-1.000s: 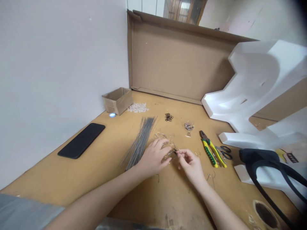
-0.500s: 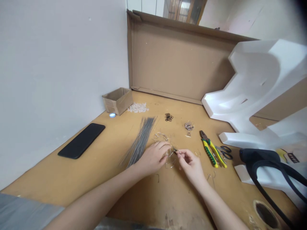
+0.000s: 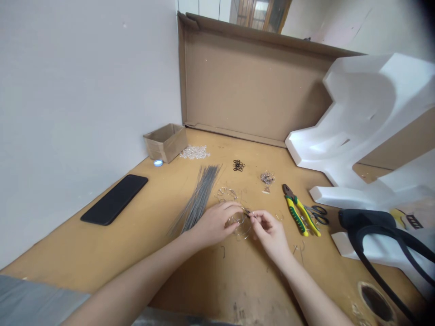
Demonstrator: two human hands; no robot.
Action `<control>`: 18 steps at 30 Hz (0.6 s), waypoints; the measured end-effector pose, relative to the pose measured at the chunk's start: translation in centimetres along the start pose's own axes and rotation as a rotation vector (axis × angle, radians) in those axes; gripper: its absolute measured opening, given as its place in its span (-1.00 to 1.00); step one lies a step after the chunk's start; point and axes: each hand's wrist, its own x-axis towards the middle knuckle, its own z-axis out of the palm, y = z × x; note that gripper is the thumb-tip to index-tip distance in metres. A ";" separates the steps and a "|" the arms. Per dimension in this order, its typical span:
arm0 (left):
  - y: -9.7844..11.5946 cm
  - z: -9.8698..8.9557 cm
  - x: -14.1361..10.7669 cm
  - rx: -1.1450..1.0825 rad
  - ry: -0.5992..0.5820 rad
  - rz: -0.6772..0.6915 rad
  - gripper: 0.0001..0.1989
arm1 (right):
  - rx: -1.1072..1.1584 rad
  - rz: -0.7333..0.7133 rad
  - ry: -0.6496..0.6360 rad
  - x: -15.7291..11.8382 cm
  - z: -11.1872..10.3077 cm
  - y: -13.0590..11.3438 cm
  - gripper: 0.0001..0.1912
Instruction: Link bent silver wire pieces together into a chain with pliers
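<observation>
Over the middle of the table, my left hand (image 3: 219, 222) is closed with its fingertips on a thin, curved silvery wire (image 3: 237, 220). My right hand (image 3: 268, 230) pinches the other side of the work, where a small dark piece (image 3: 247, 212) sits between the two hands; its kind is too small to make out. Loops of bent wire (image 3: 243, 233) lie under the fingers. Just left of my left hand is a bundle of straight grey wires (image 3: 203, 194). More bent wire pieces (image 3: 227, 194) rest behind the hands.
Green-and-yellow pliers (image 3: 299, 210) and black-handled scissors (image 3: 319, 213) lie at right. Farther back are black rings (image 3: 239, 165), a wire pile (image 3: 267, 177), clear small pieces (image 3: 195, 152) and a cardboard box (image 3: 166, 142). A black phone (image 3: 114, 199) lies left; white foam (image 3: 360, 108) stands right.
The curved wire between my hands has turned slightly, and my left fingers have shifted a little on it. My right hand stays nearly in place.
</observation>
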 end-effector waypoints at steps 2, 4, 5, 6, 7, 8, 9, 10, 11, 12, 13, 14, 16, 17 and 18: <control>0.0 0.0 0.0 -0.057 0.009 -0.010 -0.67 | 0.002 0.001 0.000 0.0 0.0 -0.1 -0.76; 0.1 -0.1 0.0 -0.105 0.017 -0.020 -0.68 | 0.001 0.004 0.000 0.0 0.0 0.0 -0.75; 0.1 -0.2 0.0 -0.127 0.022 -0.026 -0.68 | -0.002 0.003 -0.001 0.0 0.0 0.0 -0.75; 0.2 -0.3 0.0 -0.148 0.026 -0.034 -0.69 | -0.012 -0.003 -0.002 0.0 0.0 0.1 -0.75; 0.3 -0.3 0.1 -0.168 0.029 -0.043 -0.69 | -0.029 -0.013 -0.001 0.0 0.0 0.2 -0.76; 0.4 -0.4 0.1 -0.188 0.032 -0.053 -0.70 | -0.052 -0.026 0.001 0.0 0.0 0.3 -0.76; 0.5 -0.3 0.1 -0.210 0.035 -0.062 -0.70 | -0.077 -0.041 0.004 -0.1 0.0 0.4 -0.78; 0.6 -0.3 0.1 -0.237 0.038 -0.074 -0.71 | -0.100 -0.056 0.006 -0.1 0.0 0.5 -0.79; 0.6 -0.1 0.1 -0.270 0.040 -0.094 -0.71 | -0.116 -0.067 0.009 -0.1 0.0 0.5 -0.80; 0.5 0.1 0.1 -0.308 0.040 -0.121 -0.70 | -0.121 -0.073 0.012 -0.2 0.0 0.4 -0.80; 0.5 0.3 0.0 -0.347 0.039 -0.152 -0.68 | -0.113 -0.071 0.015 -0.2 0.0 0.4 -0.80; 0.4 0.5 0.0 -0.381 0.040 -0.179 -0.67 | -0.092 -0.063 0.020 -0.3 0.0 0.3 -0.80; 0.3 0.8 0.0 -0.412 0.049 -0.198 -0.64 | -0.036 -0.041 0.032 -0.3 0.1 0.0 -0.78; 0.3 0.9 0.0 -0.409 0.060 -0.186 -0.64 | -0.013 -0.033 0.039 -0.3 0.1 -0.1 -0.78; 0.3 0.9 0.1 -0.400 0.070 -0.161 -0.64 | 0.002 -0.029 0.048 -0.3 0.2 -0.2 -0.78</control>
